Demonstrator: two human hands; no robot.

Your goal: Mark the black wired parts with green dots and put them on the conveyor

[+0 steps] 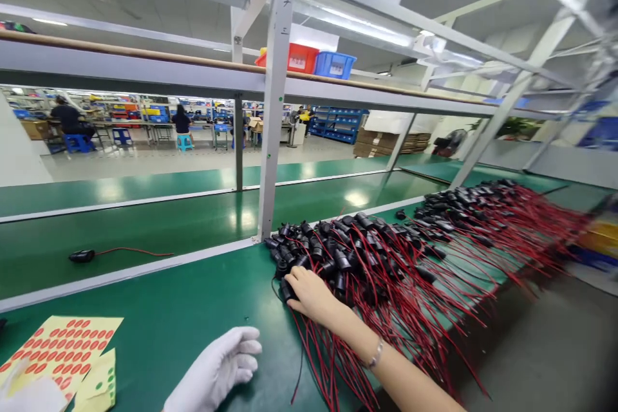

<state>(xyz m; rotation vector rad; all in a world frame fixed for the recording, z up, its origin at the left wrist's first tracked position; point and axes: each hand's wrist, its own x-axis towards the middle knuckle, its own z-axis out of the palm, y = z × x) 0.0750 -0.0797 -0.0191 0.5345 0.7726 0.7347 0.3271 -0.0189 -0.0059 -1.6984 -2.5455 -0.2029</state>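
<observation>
My right hand [311, 296], bare, with a bracelet on its wrist, has its fingers closed around a black cylindrical socket [288, 291] at the near left end of a large pile. The pile of black sockets [342, 260] trails many thin red and black wires [415, 315] toward the table's right edge. Over the green tabletop, my left hand [219, 364] wears a white glove; its fingers are apart, slightly curved, with nothing in them. To its left lie a sheet of red oval stickers [72, 344] and a smaller piece with green dots [99, 383].
One socket with a red wire [82, 256] lies on the green conveyor belt [203, 232] beyond the table. A metal post [270, 109] rises at the table's back edge, carrying a shelf with red [302, 58] and blue bins [335, 65]. People sit at distant benches.
</observation>
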